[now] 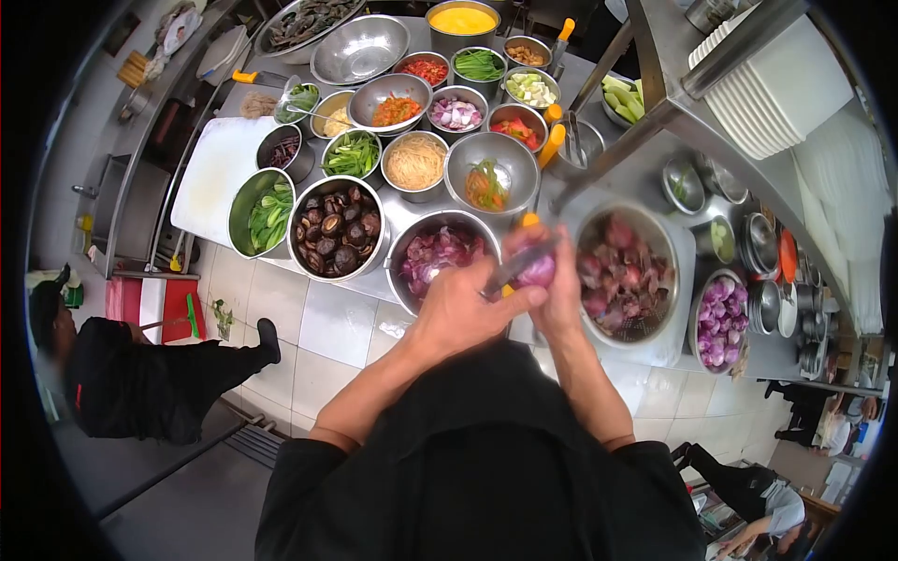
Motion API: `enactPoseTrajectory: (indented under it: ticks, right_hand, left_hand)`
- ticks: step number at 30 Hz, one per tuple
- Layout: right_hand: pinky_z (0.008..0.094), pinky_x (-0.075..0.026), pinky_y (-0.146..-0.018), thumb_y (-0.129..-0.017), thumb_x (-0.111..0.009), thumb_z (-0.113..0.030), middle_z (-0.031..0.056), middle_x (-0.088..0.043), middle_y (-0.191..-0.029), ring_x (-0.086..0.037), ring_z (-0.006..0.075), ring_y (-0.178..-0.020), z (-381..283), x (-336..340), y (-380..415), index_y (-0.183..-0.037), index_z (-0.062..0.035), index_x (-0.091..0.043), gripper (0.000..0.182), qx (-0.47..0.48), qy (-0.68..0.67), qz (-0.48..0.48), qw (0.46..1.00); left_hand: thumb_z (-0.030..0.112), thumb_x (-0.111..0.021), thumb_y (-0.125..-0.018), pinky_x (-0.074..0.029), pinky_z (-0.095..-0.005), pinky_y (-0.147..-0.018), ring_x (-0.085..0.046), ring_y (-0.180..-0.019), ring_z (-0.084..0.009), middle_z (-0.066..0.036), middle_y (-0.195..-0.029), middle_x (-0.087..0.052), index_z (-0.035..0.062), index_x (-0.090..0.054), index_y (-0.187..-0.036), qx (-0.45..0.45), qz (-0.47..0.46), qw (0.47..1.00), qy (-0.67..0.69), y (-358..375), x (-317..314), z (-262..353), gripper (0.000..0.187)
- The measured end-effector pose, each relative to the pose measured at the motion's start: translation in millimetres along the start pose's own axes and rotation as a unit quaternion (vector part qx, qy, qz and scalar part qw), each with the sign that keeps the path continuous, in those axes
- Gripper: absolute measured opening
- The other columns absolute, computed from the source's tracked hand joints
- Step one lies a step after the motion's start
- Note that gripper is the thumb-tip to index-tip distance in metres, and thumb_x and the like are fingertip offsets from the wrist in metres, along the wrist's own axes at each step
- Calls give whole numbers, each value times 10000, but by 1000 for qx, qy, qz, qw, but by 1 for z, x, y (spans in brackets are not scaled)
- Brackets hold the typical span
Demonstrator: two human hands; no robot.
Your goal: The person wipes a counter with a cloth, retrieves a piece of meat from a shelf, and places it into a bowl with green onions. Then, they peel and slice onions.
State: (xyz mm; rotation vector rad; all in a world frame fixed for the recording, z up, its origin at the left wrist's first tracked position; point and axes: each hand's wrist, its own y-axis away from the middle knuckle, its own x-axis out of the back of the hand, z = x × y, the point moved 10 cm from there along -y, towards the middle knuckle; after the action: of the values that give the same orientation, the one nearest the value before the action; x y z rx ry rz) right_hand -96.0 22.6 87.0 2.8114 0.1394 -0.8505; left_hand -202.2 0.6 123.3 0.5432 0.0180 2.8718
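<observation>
Left hand: clenched around a knife, fingers wrapped on the handle, blade angled up to the right so that it meets the onion.
Right hand: grasping a purple onion, fingers curled behind it; it holds the onion just above the near counter edge, between two bowls.
Purple onion: held in the air, touching the blade, not resting on any surface.
Peel bowl: just left of the hands, at the counter edge, holding purple skins; placed so that trimmings can fall straight in.
Large bowl: just right of the hands, holding dark reddish pieces; its rim is near the right hand.
Whole-onion bowl: further right, filled with purple onions.
Mushroom bowl: left of the peel bowl, rims close together.
Counter: steel, crowded with bowls set rim to rim; little bare surface shows between them.
White board: far left end, bare, the one open flat area.
Upper shelf: overhangs the right side on a slanted post, carrying stacked white plates; it limits room above.
Floor: tiled and open below the counter edge; another person crouches at the left.
</observation>
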Motion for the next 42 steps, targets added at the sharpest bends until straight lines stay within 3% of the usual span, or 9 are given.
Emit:
enactPoseTrajectory:
  ticks: [6,9,11,18,27,33,37,41,42]
  right_hand:
    - [285,-490,-748,-1030,-256,-508,91,-619,-834,-597,151,-772,-8,7,0,-945,-20,-578,591,31,71,20,997]
    - [276,-484,-725,-1031,-252,-508,76,-631,-815,-594,139,-753,-10,10,2,-945,-21,-596,602,54,144,22,988]
    - [271,-478,-702,-1030,-259,-513,57,-636,-793,-588,124,-730,-24,16,6,-942,-19,-621,619,88,231,45,968]
    - [202,-404,-650,-1015,-488,-380,-55,-509,-757,-441,37,-702,-34,43,15,-968,-60,-588,338,115,121,91,982]
    - [209,-401,-560,-944,-607,-430,-7,-537,-688,-461,32,-631,-53,95,49,-848,-46,-513,407,150,75,255,952]
    - [216,-372,-548,-957,-588,-423,-29,-502,-678,-432,38,-612,-58,104,64,-834,-63,-521,387,192,60,317,927]
    - [221,-356,-552,-964,-540,-487,-45,-466,-670,-407,45,-612,-67,101,70,-803,-85,-514,434,225,120,348,902]
    - [217,-326,-508,-923,-469,-652,-72,-407,-634,-371,43,-562,-53,122,59,-800,-127,-493,540,116,32,358,926]
    - [218,-346,-521,-954,-365,-654,-17,-522,-777,-476,75,-652,-47,127,58,-927,-159,-547,528,81,72,337,935]
  left_hand:
    - [440,-733,-838,-464,-313,-585,-527,-641,-100,-114,-662,-601,-42,-652,-883,28,-2,999,18,0,-5,1,490]
    - [419,-661,-881,-484,-350,-620,-636,-634,-247,-182,-705,-632,34,-687,-1065,5,-3,1000,27,-3,-13,-1,428]
    - [397,-641,-903,-477,-343,-615,-616,-634,-197,-166,-695,-635,17,-688,-1044,20,-21,999,17,-5,-22,-7,409]
    - [367,-584,-961,-393,-284,-533,-476,-594,-79,-25,-612,-564,-12,-680,-876,44,-50,995,74,-10,-47,-9,400]
    - [389,-554,-978,-346,-274,-496,-406,-556,-62,13,-556,-456,-25,-624,-813,-20,-84,995,57,-26,-87,12,451]
    - [409,-535,-987,-355,-265,-492,-443,-541,-69,-5,-557,-511,-10,-613,-732,-93,-59,992,61,-24,-93,26,496]
    - [278,-595,-956,-445,-321,-531,-513,-538,-123,-115,-595,-586,-28,-684,-924,-122,-87,988,40,-15,-95,36,320]
    - [249,-628,-932,-449,-336,-508,-550,-526,-151,-164,-597,-583,-24,-680,-892,-170,-122,977,46,0,-103,55,280]
    - [248,-634,-928,-451,-336,-509,-562,-527,-158,-168,-596,-581,-22,-680,-894,-173,-128,976,37,-1,-103,53,277]
